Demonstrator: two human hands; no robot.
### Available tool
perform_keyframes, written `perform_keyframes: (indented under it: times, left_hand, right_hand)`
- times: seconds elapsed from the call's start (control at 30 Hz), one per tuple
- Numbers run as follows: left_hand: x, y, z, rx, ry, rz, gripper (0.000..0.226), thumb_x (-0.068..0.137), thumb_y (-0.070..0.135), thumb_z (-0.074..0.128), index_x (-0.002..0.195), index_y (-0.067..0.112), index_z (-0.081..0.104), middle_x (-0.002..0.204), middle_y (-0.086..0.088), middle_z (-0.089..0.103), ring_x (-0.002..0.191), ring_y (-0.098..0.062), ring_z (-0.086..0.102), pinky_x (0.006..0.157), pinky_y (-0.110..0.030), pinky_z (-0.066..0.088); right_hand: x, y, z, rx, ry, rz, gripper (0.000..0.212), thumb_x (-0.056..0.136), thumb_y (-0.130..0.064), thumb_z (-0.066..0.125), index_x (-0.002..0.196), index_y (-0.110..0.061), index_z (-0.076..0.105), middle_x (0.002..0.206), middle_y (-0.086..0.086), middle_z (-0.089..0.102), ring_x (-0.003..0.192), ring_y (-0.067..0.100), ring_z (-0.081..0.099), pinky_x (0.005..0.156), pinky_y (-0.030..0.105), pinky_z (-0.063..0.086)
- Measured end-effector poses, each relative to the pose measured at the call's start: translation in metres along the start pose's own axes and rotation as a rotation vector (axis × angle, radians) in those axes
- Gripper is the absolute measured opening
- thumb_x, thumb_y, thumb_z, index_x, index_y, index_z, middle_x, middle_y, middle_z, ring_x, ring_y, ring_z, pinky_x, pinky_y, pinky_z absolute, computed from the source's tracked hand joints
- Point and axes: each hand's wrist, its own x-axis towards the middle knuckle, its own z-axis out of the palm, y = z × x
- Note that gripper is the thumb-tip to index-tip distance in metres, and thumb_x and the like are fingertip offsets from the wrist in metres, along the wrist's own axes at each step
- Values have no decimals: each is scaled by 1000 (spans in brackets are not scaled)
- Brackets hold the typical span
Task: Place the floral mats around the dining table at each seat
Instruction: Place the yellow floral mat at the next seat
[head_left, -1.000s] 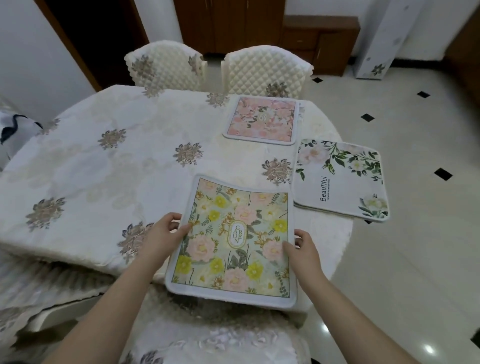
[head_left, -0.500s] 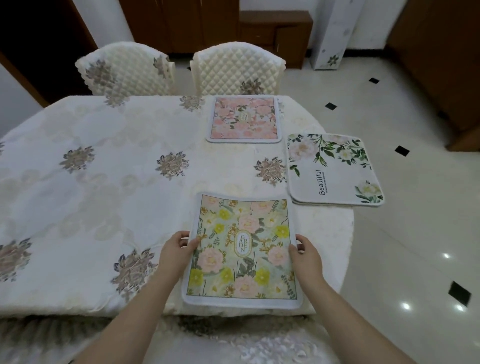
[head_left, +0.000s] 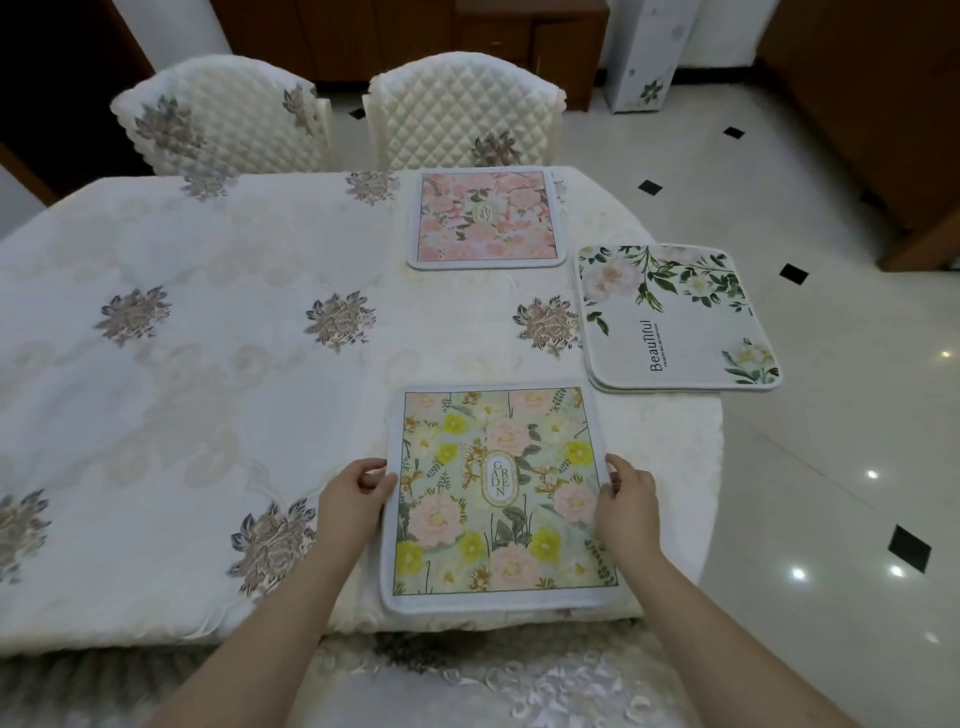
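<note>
Left fingers (head_left: 375, 475) were curled over the left edge of the yellow-and-pink floral "Garden" mat with a white border (head_left: 498, 496), thumb on top, so I logged my left hand (head_left: 353, 501) as gripping that mat. Right fingers (head_left: 615, 475) were curled at its right edge, and my right hand (head_left: 626, 506) pinched the same mat. Both forearms ran in from the bottom of the view.

The Garden mat lay flat on the oval dining table under a cream embroidered tablecloth (head_left: 208, 389), at the near edge, its near border just past the table rim. Beyond the Garden mat, at the table's far edge, sat a pink floral square mat (head_left: 485, 218), flat, well apart from it. To the right of the Garden mat and slightly farther away, a white mat with green leaves and "Beautiful" lettering (head_left: 675, 317) overhung the table's right edge; I saw a second layer under it, could not tell how many.

Behind the pink mat stood a cream quilted chair (head_left: 462, 111), and a second quilted chair (head_left: 223, 117) left of it. A lace-covered seat (head_left: 467, 680) sat at the table's near side, below the Garden mat.
</note>
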Motion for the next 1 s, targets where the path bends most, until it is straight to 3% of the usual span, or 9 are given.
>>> perform_keyframes:
  times: [0.13, 0.37, 0.47, 0.57, 0.77, 0.83, 0.9, 1.0]
  left_hand:
    - [4, 0, -1, 20, 5, 23, 23, 89, 24, 72, 111, 17, 69, 81, 6, 68, 75, -6, 62, 63, -21, 43]
    - [5, 2, 3, 45, 19, 37, 21, 89, 21, 72, 108, 13, 69, 81, 6, 64, 72, -7, 59, 62, -18, 42]
    - [6, 1, 6, 56, 31, 22, 23, 89, 22, 73, 108, 10, 70, 80, 7, 63, 71, -11, 60, 67, -25, 47]
    - [4, 1, 6, 82, 31, 30, 23, 90, 22, 72, 110, 11, 70, 81, 8, 62, 72, -6, 57, 68, -21, 42]
    - [4, 1, 9, 137, 43, 46, 27, 90, 21, 70, 114, 9, 71, 86, 3, 65, 80, -15, 61, 75, -23, 43]
    - [3, -1, 13, 185, 57, 111, 32, 93, 20, 65, 122, 8, 65, 100, -5, 62, 92, -22, 61, 80, -28, 46]
    - [4, 2, 20, 233, 69, 183, 46, 97, 21, 58, 141, 7, 49, 121, -11, 54, 110, -25, 54, 95, -33, 43]
    - [11, 16, 34, 336, 96, 469, 47, 96, 9, 54, 142, 5, 49, 128, -15, 56, 116, -29, 53, 99, -41, 44]
  right_hand:
    - [0, 4, 0, -13, 9, -13, 42, 100, -5, 43, 141, -12, 49, 124, 12, 47, 94, 21, 53, 92, 30, 42]
    - [-2, 7, 0, -6, 11, -22, 43, 101, -6, 42, 143, -11, 47, 127, 12, 48, 104, 24, 56, 92, 26, 39]
    - [-3, 9, -2, -6, 6, -34, 42, 101, -8, 43, 143, -11, 46, 127, 12, 48, 106, 24, 55, 91, 24, 37]
    - [-3, 12, -2, -26, 1, -67, 42, 102, -9, 43, 143, -10, 46, 126, 11, 48, 106, 24, 54, 92, 23, 36]
    - [1, 13, 3, -48, 18, -55, 42, 100, -5, 44, 142, -10, 48, 125, 12, 47, 105, 22, 52, 91, 24, 35]
    - [1, 11, 5, -133, 90, -112, 43, 97, -4, 48, 139, -10, 51, 124, 13, 48, 111, 29, 49, 94, 31, 37]
    - [1, 3, 10, -282, 182, -221, 42, 94, -6, 52, 136, -11, 55, 120, 13, 53, 106, 31, 48, 94, 42, 39]
    - [7, -24, 25, -299, 170, -375, 41, 94, -9, 53, 135, -11, 55, 125, 12, 55, 113, 32, 49, 99, 45, 38]
